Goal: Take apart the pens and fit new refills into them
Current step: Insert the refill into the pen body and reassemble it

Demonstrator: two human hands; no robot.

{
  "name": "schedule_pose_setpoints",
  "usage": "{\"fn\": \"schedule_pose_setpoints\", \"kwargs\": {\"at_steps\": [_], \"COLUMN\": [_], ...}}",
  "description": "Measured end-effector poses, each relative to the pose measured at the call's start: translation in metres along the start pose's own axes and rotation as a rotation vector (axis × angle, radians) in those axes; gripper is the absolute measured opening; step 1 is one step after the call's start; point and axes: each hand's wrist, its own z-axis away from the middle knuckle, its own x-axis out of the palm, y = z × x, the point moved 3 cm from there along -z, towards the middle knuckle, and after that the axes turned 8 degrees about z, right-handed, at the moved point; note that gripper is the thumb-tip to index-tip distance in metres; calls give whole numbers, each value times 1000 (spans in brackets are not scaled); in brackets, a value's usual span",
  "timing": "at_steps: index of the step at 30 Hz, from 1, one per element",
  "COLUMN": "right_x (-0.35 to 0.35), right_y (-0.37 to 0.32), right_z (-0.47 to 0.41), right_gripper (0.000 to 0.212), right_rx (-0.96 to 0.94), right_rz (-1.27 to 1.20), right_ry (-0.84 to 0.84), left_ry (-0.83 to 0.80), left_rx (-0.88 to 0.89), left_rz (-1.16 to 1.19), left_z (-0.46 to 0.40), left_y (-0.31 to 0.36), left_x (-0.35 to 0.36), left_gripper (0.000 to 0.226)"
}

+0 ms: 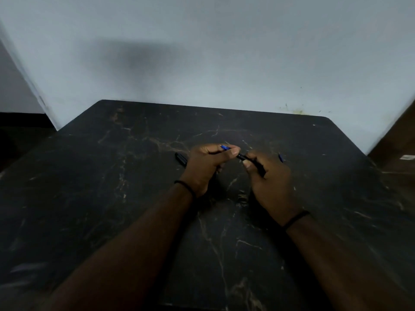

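Observation:
Both my hands meet above the middle of the black marbled table (134,198). My right hand (271,182) grips a black pen barrel (253,163) that points up-left toward the other hand. My left hand (206,164) is closed around a thin blue piece (225,148), whose tip sticks out above the thumb; its far end is hidden in the fist. A black pen part (181,158) lies on the table just left of my left hand. A small blue piece (280,157) shows behind my right hand, mostly hidden.
A pale wall rises directly behind the table's far edge. A brown wooden surface (395,153) stands at the right. Dark floor shows at the far left.

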Motion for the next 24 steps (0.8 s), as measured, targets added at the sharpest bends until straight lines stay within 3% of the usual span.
{"fn": "schedule_pose_setpoints", "kwargs": {"at_steps": [6, 11, 14, 17, 19, 21, 24], "right_x": [-4, -10, -12, -13, -12, -9, 4], "right_y": [-6, -13, -17, -21, -24, -28, -34], "right_z": [-3, -3, -4, -6, -10, -16, -22], "right_gripper": [9, 13, 18, 20, 19, 16, 19], "right_rx": [-18, -27, 15, 42, 55, 41, 58], "right_rz": [15, 17, -14, -43, -53, -48, -154], "right_ry": [-36, -68, -37, -30, -39, -50, -52], "left_ry": [53, 47, 180, 442, 557, 596, 552], "left_rx": [5, 106, 190, 315, 304, 209, 60], "left_rz": [-17, -113, -139, -436, -721, -905, -1044], "left_z": [0, -1, -2, -7, -11, -15, -20], "left_y": [1, 3, 9, 17, 21, 20, 17], "left_x": [-1, -4, -12, -36, -55, -69, -73], "left_gripper": [15, 24, 40, 49, 38, 27, 31]}}
